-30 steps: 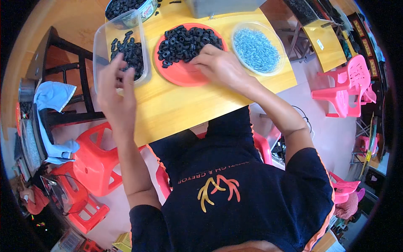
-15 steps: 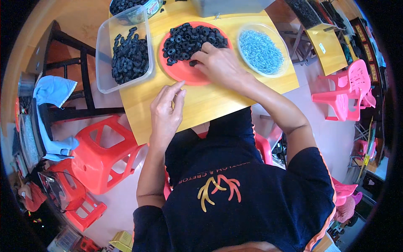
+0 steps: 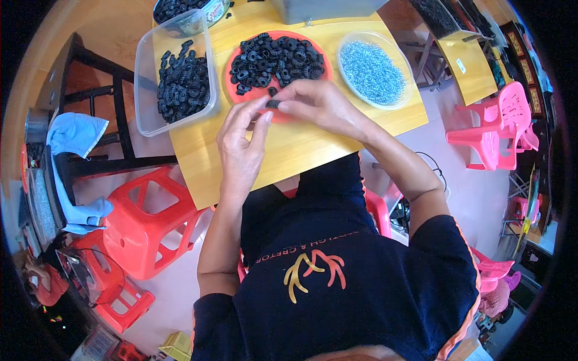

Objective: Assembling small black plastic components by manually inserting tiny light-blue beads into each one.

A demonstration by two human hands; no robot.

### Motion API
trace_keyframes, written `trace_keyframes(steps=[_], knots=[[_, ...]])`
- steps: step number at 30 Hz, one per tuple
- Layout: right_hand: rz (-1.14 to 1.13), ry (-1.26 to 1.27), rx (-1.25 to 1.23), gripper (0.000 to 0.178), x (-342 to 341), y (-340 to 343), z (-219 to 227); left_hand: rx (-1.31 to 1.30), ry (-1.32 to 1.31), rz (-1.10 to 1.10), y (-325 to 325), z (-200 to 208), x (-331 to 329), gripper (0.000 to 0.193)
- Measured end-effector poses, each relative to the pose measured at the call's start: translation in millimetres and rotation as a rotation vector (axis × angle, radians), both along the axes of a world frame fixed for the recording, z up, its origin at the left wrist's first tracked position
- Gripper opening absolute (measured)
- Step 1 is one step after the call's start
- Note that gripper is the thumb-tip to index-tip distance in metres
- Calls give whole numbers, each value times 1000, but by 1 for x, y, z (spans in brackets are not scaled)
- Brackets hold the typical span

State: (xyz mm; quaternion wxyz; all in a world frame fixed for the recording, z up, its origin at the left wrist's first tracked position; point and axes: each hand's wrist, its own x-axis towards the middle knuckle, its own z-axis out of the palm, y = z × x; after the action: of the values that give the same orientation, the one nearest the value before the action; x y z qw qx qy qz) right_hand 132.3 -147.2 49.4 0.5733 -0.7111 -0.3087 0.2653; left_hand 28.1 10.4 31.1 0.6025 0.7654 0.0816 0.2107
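Bright centre, black corners, rim strongly bent.

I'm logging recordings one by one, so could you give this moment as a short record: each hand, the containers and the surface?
Left hand: thumb and fingers at the small black part; contact unclear
Right hand: pinching that part at its fingertips
Red plate: heaped black parts on it
Clear rectangular bin: left of the plate, holding similar black pieces
Clear round tub: right of the plate, holding pale-blue bits
Surface: yellow tabletop
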Motion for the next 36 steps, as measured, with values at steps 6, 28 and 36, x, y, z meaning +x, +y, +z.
trace_keyframes(steps=[6,28,36], knots=[[-133,277,216,12,-19,-21,2,135,-181,-101,-18,9,5,21],[-175,-850,-629,16,40,-148,12,-183,221,-287,-40,-3,1,17],[-141,-897,-656,20,50,-139,3,-157,248,-306,-40,-1,2,17]])
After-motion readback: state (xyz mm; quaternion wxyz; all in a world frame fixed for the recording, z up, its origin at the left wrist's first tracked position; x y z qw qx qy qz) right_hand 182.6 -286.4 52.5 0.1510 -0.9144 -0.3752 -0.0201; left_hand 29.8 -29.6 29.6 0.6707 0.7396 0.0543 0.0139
